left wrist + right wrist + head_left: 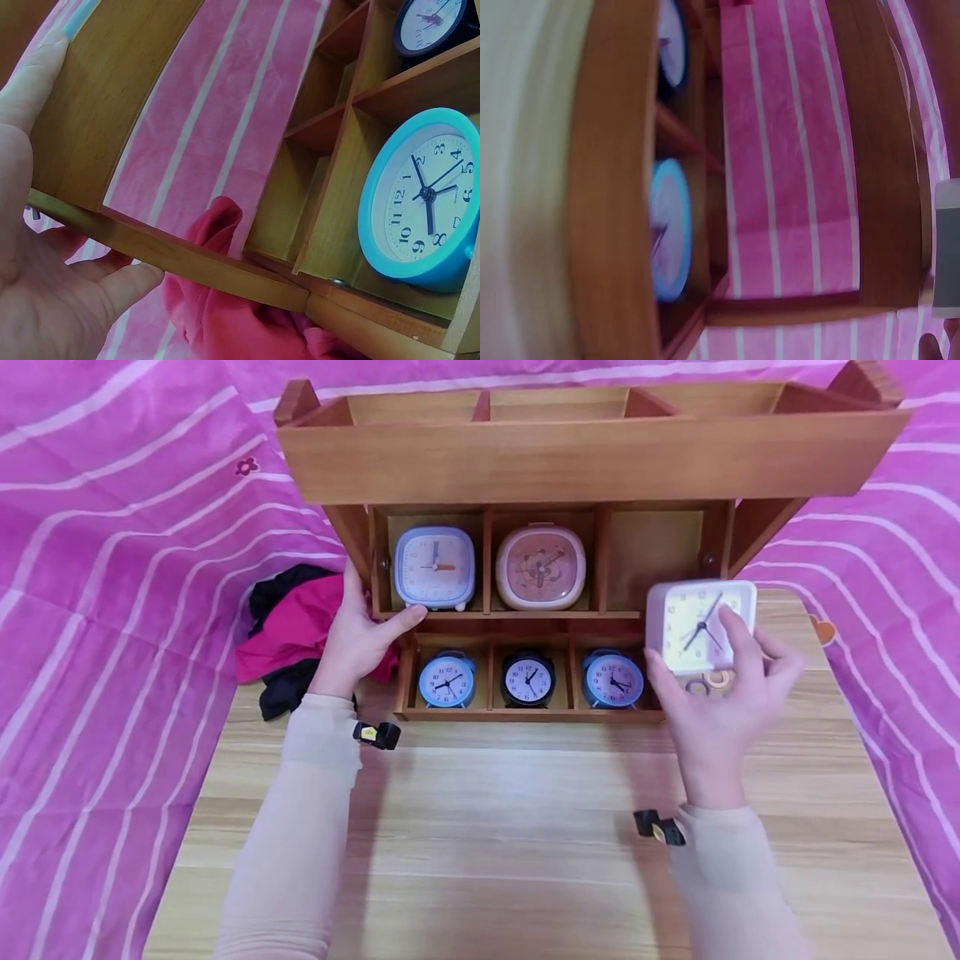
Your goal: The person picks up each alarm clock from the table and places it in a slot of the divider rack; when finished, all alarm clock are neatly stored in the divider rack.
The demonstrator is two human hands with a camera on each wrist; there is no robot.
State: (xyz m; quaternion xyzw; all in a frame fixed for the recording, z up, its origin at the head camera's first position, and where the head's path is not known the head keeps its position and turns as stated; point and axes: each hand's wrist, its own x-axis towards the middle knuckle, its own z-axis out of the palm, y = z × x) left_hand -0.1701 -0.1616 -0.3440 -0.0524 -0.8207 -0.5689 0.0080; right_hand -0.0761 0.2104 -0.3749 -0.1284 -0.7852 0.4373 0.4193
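Observation:
A three-tier wooden shelf rack (pixel 570 460) stands on the table. My left hand (pixel 362 631) grips the left end of its middle tier, thumb along the front edge and fingers at the side board (pixel 172 251). My right hand (pixel 731 693) holds a white square alarm clock (pixel 697 631) by its sides, in front of the vacant right compartment (pixel 652 552) of that tier. A blue square clock (pixel 435 568) and a pink clock (pixel 540 567) fill the tier's other two compartments. In the right wrist view, only part of the white clock (pixel 946 255) shows at the right edge.
In the bottom tier sit a light-blue round clock (pixel 447 682), a black round clock (pixel 528 681) and another blue round clock (pixel 612 681). Pink and black cloth (pixel 296 622) lies left of the rack. Small rings (pixel 717 680) lie on the table (pixel 495 835) at right.

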